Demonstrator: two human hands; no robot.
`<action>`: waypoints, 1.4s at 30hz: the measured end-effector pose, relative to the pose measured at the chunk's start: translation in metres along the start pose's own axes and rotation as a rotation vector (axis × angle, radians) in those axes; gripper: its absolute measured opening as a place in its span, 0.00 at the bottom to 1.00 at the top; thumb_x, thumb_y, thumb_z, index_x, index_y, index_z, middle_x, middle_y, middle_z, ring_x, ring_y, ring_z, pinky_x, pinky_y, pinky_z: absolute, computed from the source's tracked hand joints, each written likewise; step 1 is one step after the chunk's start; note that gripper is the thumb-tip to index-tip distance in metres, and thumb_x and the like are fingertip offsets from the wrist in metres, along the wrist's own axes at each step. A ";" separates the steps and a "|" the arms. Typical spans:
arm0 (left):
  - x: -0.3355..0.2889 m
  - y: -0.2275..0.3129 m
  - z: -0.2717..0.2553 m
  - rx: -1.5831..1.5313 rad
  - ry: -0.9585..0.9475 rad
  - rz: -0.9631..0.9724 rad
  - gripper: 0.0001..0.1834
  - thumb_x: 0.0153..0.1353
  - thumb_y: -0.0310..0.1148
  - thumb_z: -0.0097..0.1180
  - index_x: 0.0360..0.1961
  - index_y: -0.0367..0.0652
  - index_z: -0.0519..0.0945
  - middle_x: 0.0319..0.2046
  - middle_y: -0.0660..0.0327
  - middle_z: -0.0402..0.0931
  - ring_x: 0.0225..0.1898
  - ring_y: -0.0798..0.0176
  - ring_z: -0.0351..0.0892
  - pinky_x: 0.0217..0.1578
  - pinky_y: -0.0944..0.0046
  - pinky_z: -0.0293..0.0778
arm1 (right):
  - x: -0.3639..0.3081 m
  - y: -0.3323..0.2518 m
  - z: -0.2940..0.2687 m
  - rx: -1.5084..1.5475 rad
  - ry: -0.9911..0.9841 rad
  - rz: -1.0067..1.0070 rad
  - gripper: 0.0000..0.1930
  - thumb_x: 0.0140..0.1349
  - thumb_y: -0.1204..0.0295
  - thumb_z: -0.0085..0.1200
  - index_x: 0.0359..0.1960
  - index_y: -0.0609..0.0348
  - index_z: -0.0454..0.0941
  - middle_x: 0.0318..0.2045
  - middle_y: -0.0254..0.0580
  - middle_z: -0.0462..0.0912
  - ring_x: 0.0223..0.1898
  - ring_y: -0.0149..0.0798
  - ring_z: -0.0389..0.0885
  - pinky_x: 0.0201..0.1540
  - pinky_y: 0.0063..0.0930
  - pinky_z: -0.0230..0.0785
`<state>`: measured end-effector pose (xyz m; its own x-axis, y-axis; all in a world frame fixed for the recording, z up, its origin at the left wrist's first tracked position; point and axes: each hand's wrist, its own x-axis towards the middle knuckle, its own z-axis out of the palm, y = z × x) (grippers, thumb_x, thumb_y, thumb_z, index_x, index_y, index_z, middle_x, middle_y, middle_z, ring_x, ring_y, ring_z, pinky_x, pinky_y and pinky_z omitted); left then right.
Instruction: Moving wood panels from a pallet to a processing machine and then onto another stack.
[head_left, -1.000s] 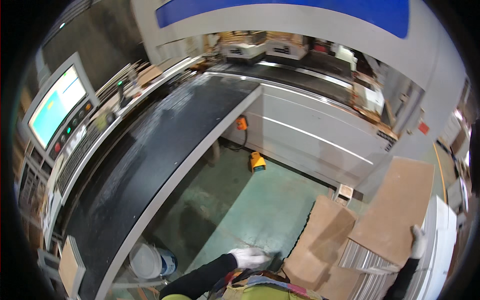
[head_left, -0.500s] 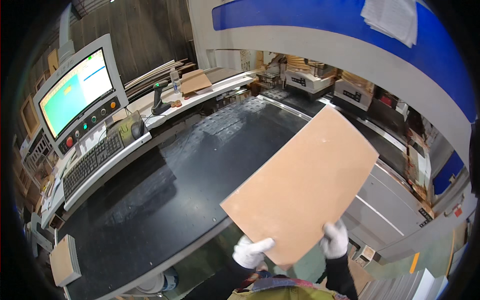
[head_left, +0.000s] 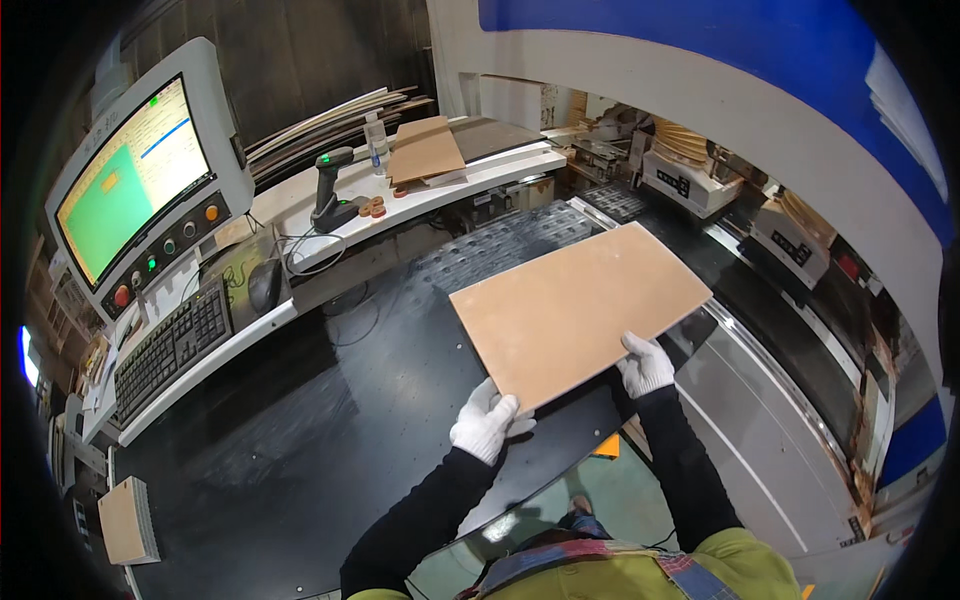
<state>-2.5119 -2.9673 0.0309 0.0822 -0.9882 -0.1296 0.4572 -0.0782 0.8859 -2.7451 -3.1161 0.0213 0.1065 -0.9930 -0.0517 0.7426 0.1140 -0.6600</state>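
Note:
Between my two white-gloved hands is a flat tan board (head_left: 580, 312), rectangular and thin, held above the black machine table (head_left: 390, 400). My left hand (head_left: 485, 421) grips its near left corner, thumb on top and the other fingers at the edge and beneath. On the near right edge, my right hand (head_left: 645, 365) pinches the board, its thumb over the top face. The board's far end lies close to the machine's opening and hides part of the table; whether it touches the surface I cannot tell.
At left stand a monitor (head_left: 130, 190), a keyboard (head_left: 172, 345) and a mouse (head_left: 265, 286) on a white ledge. Along it are a handheld scanner (head_left: 330, 190), a bottle (head_left: 376, 140) and a brown panel (head_left: 425, 150). A stack of small boards (head_left: 128, 522) sits at the near left table corner.
Both hands have moved forward, away from my body, carrying the board farther over the black table. The board has turned and now lies flatter. The view has also shifted.

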 end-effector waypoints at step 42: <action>0.452 -0.020 0.098 1.498 0.333 0.112 0.19 0.52 0.37 0.62 0.42 0.40 0.72 0.43 0.43 0.69 0.46 0.41 0.74 0.44 0.49 0.72 | 0.399 -0.008 -0.006 -1.254 -0.013 0.161 0.16 0.61 0.68 0.49 0.20 0.70 0.74 0.15 0.47 0.79 0.12 0.36 0.75 0.18 0.31 0.69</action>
<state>-2.5706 -3.4248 -0.0016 0.3352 -0.9405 0.0562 -0.8289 -0.2660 0.4921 -2.7128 -3.5134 0.0013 0.1490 -0.9695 -0.1947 -0.4136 0.1178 -0.9028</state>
